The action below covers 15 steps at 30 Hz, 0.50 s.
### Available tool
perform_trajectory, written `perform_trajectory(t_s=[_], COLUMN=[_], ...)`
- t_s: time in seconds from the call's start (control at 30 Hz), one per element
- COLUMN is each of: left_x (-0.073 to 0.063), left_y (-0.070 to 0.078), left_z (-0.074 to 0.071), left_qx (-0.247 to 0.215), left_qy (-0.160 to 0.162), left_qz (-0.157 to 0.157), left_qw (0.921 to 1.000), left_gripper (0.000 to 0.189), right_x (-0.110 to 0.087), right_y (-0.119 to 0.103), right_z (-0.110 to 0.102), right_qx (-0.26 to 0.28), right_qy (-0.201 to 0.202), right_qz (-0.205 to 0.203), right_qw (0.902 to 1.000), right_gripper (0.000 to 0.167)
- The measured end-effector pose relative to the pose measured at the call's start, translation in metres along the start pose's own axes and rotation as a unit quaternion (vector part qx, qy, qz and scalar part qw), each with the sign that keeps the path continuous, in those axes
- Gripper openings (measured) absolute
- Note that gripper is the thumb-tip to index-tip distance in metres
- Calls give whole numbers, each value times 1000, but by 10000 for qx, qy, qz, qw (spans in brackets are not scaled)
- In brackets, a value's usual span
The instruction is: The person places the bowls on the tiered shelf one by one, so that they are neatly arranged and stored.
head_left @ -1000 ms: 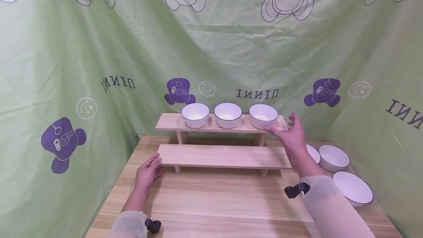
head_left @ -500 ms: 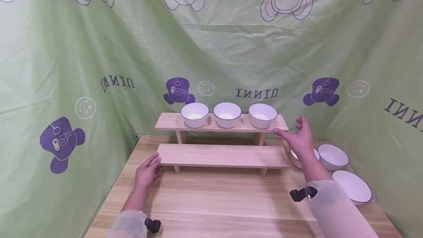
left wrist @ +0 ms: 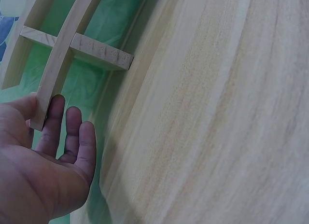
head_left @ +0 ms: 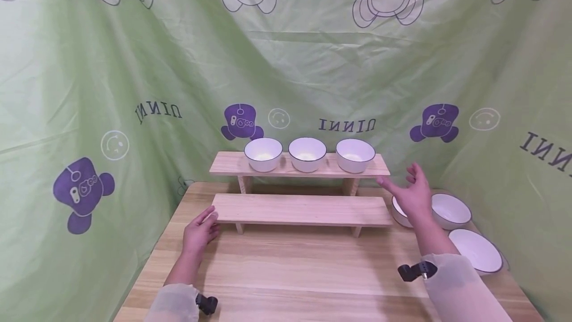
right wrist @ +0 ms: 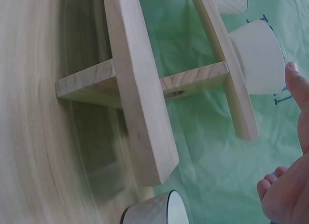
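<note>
My left hand (head_left: 199, 232) pinches the left end of the lower shelf board (head_left: 301, 210), with thumb and fingers on either side of it in the left wrist view. Above and behind it, the upper shelf board (head_left: 232, 163) of the wooden rack carries three white dark-rimmed bowls in a row: a left bowl (head_left: 263, 155), a middle bowl (head_left: 307, 155) and a right bowl (head_left: 355, 156). My right hand (head_left: 413, 197) is in the air beyond the rack's right end, fingers spread and loosely bent, holding nothing.
Three more white bowls stand on the wooden table (head_left: 286, 282) at the right: a small one (head_left: 400, 212) partly behind my right hand, another bowl (head_left: 451, 211) beside it, and a wider one (head_left: 476, 251) nearer. A green printed curtain (head_left: 313, 63) surrounds the table.
My right hand has moved away from the right bowl on the upper shelf, to the right and slightly down. The left hand keeps its place on the lower board.
</note>
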<state>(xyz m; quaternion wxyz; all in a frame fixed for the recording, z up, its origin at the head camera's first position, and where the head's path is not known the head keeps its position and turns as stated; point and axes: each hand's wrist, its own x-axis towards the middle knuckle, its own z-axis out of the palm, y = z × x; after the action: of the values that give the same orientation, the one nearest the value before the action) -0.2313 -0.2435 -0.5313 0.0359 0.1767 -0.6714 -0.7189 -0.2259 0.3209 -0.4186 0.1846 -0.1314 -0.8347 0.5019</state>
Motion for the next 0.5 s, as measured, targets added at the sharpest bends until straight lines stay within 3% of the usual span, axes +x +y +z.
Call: perform_trajectory(t_s=[0.5], left_x=[1], left_y=[-1], left_z=[1], left_qx=[25], left_qy=[59], left_qz=[43], left_qw=[10000], left_gripper=[55], right_x=[-18], right_y=[16], right_z=[-18], right_qx=[-221], right_qy=[10], right_qz=[114], right_qw=[9997], right_gripper=[125])
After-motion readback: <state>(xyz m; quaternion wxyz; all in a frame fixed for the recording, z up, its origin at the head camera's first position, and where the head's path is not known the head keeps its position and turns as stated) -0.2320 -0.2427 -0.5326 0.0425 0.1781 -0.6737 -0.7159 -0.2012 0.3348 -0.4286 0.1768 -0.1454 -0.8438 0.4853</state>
